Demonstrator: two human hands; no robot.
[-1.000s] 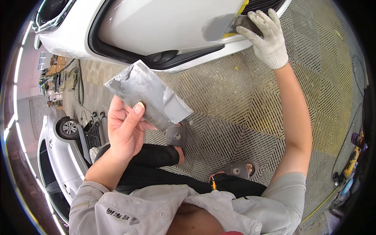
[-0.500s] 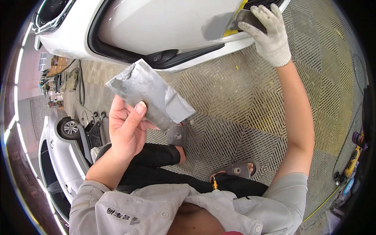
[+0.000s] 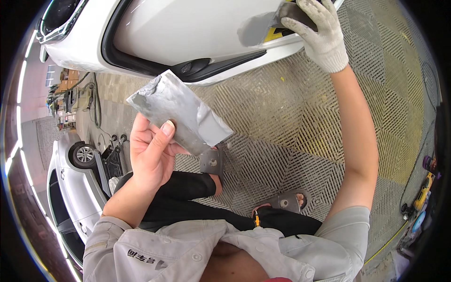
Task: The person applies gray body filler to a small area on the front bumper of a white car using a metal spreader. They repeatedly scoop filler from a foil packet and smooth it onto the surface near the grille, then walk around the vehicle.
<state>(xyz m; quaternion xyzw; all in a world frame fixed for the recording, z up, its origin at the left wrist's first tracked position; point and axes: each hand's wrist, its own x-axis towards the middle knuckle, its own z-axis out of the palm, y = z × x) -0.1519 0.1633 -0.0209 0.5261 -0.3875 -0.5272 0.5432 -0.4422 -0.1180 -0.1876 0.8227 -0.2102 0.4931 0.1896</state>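
Note:
My bare left hand (image 3: pixel 152 148) pinches a flat rectangular plate (image 3: pixel 181 105) between thumb and fingers. Grey body filler is smeared over the plate and lumped at its far left corner and right end. My right hand (image 3: pixel 324 42), in a whitish knit glove, grips a dark spreader (image 3: pixel 300 15) at the white car body panel (image 3: pixel 188 28). Left of the spreader, a patch of smooth grey filler (image 3: pixel 253 32) lies on the panel. Yellow masking tape (image 3: pixel 272 35) borders a dark area there. The glove and spreader hide part of this area.
A ribbed grating floor (image 3: pixel 263 122) spreads beneath my sandals (image 3: pixel 284 203). A silver car (image 3: pixel 75 183) stands at left, near hoses (image 3: pixel 97 105) and shelving. At far right lie a yellow power tool (image 3: pixel 423 191) and cables.
My right hand and the spreader have moved farther away and slightly left, over the taped edge. The left hand and plate have barely moved.

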